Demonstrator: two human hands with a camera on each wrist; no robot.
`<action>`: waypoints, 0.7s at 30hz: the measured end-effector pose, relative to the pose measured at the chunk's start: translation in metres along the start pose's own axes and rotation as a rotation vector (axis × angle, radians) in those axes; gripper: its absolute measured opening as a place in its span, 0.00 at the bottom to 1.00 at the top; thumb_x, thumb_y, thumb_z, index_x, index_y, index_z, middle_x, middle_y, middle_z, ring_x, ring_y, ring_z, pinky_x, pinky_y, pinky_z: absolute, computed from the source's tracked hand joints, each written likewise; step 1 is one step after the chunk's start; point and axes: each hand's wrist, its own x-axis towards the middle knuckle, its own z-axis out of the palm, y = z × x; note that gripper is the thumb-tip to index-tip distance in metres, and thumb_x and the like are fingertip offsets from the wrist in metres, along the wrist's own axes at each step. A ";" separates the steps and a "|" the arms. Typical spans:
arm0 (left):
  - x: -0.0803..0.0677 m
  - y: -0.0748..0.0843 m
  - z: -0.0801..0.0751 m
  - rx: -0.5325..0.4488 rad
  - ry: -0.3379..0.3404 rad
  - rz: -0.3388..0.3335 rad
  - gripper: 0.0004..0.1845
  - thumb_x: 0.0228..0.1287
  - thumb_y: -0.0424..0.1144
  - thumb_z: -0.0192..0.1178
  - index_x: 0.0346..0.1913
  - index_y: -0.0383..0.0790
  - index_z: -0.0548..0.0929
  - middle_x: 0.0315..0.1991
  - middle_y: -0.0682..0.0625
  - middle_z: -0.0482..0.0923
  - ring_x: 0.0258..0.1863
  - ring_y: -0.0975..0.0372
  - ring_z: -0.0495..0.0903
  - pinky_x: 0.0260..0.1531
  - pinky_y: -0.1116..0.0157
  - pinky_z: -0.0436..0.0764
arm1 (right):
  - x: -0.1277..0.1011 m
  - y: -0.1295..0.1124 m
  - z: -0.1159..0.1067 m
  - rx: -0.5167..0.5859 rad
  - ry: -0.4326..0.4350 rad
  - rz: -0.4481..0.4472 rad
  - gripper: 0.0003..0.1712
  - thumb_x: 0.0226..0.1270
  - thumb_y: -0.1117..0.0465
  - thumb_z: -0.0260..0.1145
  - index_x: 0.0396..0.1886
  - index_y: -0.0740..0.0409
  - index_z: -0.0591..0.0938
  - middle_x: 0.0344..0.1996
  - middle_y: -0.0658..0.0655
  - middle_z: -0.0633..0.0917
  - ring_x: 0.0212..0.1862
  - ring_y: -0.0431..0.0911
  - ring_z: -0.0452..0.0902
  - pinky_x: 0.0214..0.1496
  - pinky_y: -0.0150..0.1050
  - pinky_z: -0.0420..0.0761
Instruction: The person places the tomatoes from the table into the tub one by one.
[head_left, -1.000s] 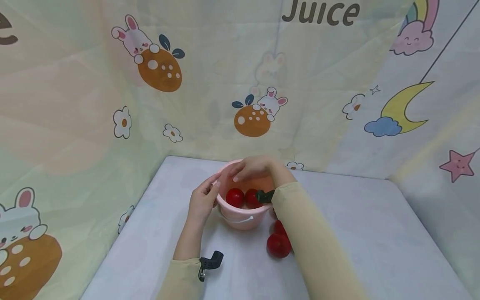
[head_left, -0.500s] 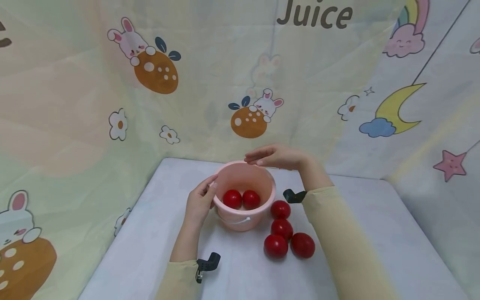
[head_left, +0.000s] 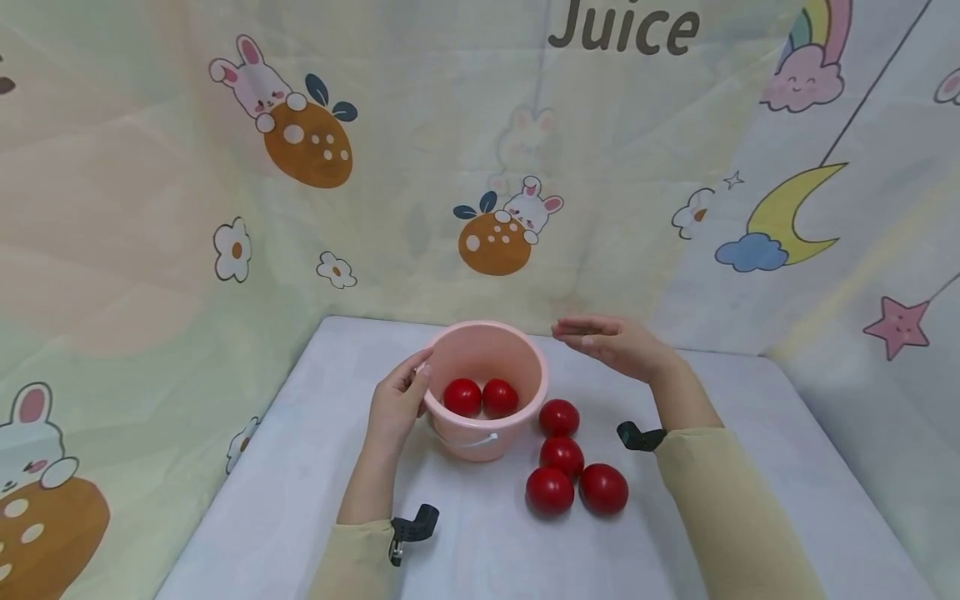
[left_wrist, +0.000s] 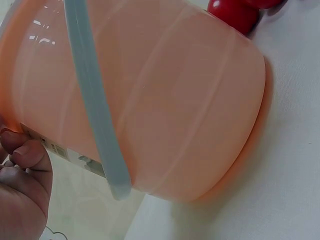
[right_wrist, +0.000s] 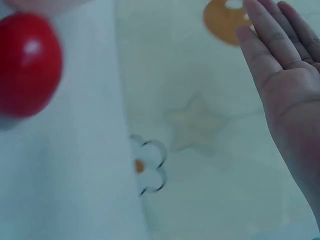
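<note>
We see a pale table (head_left: pixel 750 467) set into a corner of cartoon-printed cloth walls. A pink bucket (head_left: pixel 486 433) stands on the surface near the far edge, about midway along it, with its white handle folded down against the near side. Just to the right of the bucket, four red tomatoes (head_left: pixel 564 467) lie directly on the surface in a tight cluster, touching one another; the farthest one sits right beside the bucket's wall, and the other three trail toward the near edge.
</note>
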 end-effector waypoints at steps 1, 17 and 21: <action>0.000 0.000 0.000 -0.001 -0.001 -0.002 0.16 0.70 0.51 0.60 0.58 0.71 0.80 0.32 0.47 0.71 0.24 0.56 0.72 0.25 0.70 0.75 | -0.002 0.009 0.000 -0.007 0.016 0.026 0.28 0.73 0.56 0.61 0.71 0.50 0.71 0.68 0.56 0.75 0.71 0.50 0.69 0.69 0.41 0.71; 0.001 -0.002 0.002 0.002 0.006 0.010 0.15 0.69 0.51 0.60 0.57 0.71 0.81 0.31 0.47 0.71 0.23 0.56 0.72 0.24 0.70 0.73 | -0.014 0.108 0.020 -0.082 -0.084 0.285 0.37 0.63 0.50 0.70 0.72 0.40 0.69 0.70 0.50 0.73 0.74 0.52 0.63 0.72 0.57 0.66; 0.000 -0.001 0.001 0.000 0.006 0.015 0.15 0.70 0.51 0.60 0.57 0.71 0.81 0.31 0.46 0.71 0.23 0.56 0.72 0.24 0.70 0.74 | -0.015 0.112 0.024 -0.097 -0.080 0.284 0.38 0.61 0.50 0.72 0.71 0.39 0.70 0.69 0.49 0.73 0.73 0.52 0.63 0.70 0.56 0.69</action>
